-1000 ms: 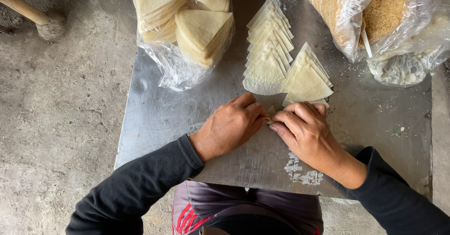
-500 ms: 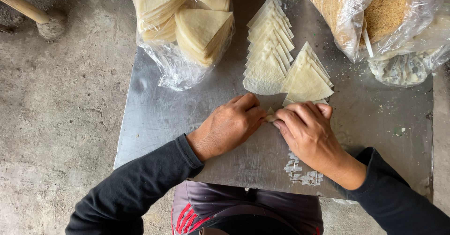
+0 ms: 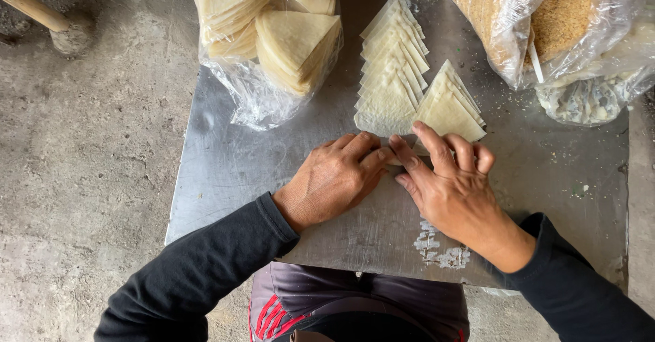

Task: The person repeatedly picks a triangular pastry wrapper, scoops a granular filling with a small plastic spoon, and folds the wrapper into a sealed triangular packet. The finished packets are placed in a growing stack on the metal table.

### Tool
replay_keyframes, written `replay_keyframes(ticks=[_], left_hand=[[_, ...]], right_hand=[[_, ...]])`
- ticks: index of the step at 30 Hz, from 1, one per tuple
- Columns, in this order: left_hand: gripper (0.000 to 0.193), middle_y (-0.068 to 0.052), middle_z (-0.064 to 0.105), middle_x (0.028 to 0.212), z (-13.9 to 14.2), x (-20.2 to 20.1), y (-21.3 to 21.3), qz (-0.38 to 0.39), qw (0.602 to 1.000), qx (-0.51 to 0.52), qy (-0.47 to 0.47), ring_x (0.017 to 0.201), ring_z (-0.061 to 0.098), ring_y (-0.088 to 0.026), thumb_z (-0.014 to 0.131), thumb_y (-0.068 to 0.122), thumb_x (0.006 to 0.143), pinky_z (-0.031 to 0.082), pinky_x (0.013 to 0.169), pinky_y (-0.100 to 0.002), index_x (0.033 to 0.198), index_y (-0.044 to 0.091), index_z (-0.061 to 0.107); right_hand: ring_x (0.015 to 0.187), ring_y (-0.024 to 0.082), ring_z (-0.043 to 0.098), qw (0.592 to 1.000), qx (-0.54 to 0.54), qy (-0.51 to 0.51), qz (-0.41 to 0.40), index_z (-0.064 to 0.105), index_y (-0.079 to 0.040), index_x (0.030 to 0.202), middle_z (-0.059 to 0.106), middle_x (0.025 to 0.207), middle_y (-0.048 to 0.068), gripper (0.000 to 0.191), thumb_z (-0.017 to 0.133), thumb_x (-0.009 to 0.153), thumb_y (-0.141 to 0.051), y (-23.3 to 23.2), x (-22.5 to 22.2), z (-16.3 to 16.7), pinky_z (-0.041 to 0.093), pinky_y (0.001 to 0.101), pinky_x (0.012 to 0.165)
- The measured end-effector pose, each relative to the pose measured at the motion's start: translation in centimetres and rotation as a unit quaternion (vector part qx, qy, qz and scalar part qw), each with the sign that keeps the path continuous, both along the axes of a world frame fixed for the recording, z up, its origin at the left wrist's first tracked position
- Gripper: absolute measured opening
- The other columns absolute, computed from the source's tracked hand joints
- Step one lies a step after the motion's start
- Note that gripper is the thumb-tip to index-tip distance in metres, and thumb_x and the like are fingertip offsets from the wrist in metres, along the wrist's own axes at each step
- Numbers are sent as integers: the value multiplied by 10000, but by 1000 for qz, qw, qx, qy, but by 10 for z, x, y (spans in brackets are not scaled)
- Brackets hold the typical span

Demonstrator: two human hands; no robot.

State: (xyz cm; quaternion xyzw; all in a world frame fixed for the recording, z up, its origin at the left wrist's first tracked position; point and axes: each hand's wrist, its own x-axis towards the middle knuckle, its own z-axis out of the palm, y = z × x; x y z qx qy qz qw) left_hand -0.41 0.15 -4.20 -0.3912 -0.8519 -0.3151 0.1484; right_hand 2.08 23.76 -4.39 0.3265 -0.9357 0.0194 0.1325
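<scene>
My left hand (image 3: pixel 336 176) and my right hand (image 3: pixel 447 182) meet fingertip to fingertip on a metal table (image 3: pixel 225 171), pressing on a small pale piece of dough wrapper (image 3: pixel 394 158) that is almost hidden under the fingers. Just beyond my hands lie two fanned rows of folded triangular wrappers: a long row (image 3: pixel 390 69) and a shorter row (image 3: pixel 450 105) to its right. Both arms wear black sleeves.
A clear plastic bag of stacked wedge-shaped wrapper sheets (image 3: pixel 273 28) sits at the far left of the table. Bags with a brown crumbly filling (image 3: pixel 546 15) and a pale mix (image 3: pixel 587 100) lie at the far right. A wooden handle (image 3: pixel 31 4) rests on the concrete floor.
My fingers have shifted slightly over the small wrapper, the right index finger stretching forward. Nothing else has moved.
</scene>
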Motion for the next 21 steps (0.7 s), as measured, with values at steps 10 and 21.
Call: replay_keyframes(ticks=[10,21], left_hand=[[189,-82,617,1001,-5,-7,3,23,999,15,-35,906,665,-253,725,181,947,568,781,-380,1086,54,705],[250,-114,640,1013,-2,-23,-9,88,994,62,-29,916,664,-288,689,297,1018,561,809,-393,1084,57,712]], right_hand=[[1161,264,444,985,-166,-54,-9,706,-129,1197,519,1264,57,375,790,887,-323,5,-11,-11,311,444,999],[1092,229,636,951,-297,65,-64,691,-27,1126,678,1184,68,157,762,1009,-105,53,41,42,495,353,953]])
